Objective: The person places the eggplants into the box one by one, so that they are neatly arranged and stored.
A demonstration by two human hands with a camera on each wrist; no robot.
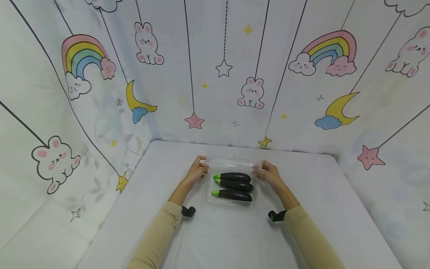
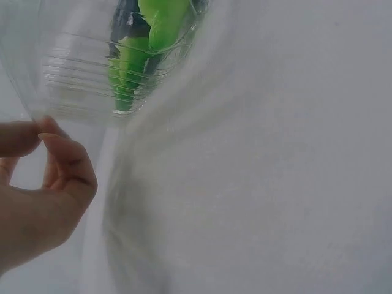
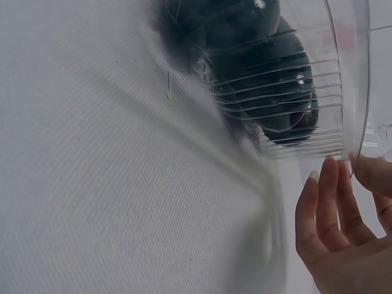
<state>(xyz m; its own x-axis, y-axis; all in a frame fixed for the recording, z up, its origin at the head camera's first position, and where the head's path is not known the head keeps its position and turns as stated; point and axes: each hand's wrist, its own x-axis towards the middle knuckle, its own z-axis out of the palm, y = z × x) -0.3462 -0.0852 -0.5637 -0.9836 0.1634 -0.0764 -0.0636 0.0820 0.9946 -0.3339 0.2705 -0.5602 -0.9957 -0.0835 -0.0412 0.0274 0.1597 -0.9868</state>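
Observation:
A clear plastic container point(image 1: 232, 163) lies on the table with three dark eggplants in it, one above the other in the head view: the far eggplant point(image 1: 236, 177), the middle eggplant point(image 1: 236, 185) and the near eggplant point(image 1: 235, 195). Their green stem ends point left. At the container's far left corner, my left hand point(image 1: 197, 170) pinches the thin plastic edge between thumb and forefinger. My right hand point(image 1: 270, 175) pinches the edge at the far right corner, its thumb on one side and fingertips on the other. The ribbed container wall point(image 3: 278, 92) shows close up in the right wrist view.
A white cloth covers the table point(image 1: 231, 239). Behind and at both sides hang white curtains point(image 1: 215, 93) printed with rabbits, rainbows, moons and stars. A small black device sits at each wrist, the left device point(image 1: 189, 212) and the right device point(image 1: 277, 215).

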